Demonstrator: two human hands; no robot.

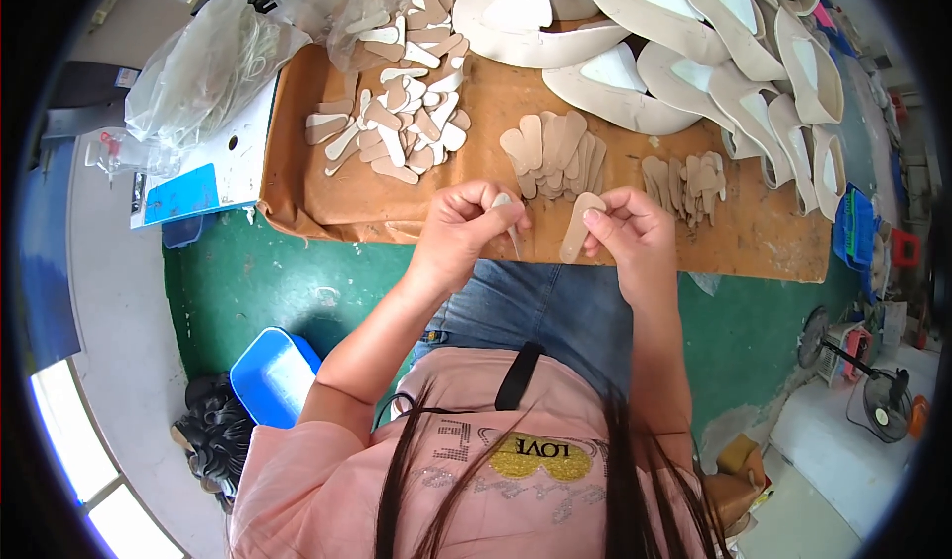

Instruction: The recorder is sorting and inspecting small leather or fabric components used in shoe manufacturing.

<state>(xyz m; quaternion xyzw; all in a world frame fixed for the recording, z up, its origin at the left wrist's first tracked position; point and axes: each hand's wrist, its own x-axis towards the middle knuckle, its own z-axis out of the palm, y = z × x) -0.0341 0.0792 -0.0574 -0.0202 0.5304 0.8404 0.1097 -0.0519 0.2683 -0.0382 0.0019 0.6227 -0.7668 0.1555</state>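
Note:
Close to the table's near edge, my right hand [635, 234] pinches a beige, round-ended shoe pad [575, 230] between thumb and fingers, its flat face showing. My left hand [464, 227] is closed in a pinch on a thin pale strip [516, 242], seen almost edge-on; whether it is a pad or a backing piece I cannot tell. Just beyond the hands lies a fanned group of similar beige pads [557, 147]. A second, smaller group of pads [686, 184] lies to the right of it. Farther left is a loose heap of mixed beige and white pads [412, 113].
Beige shoe uppers [630, 88] with white inner pieces are stacked along the back right of the brown-covered table [317, 197]. Clear plastic bags [198, 73] lie at the far left. A blue bin [276, 375] stands on the green floor, and a fan [883, 400] is at the right.

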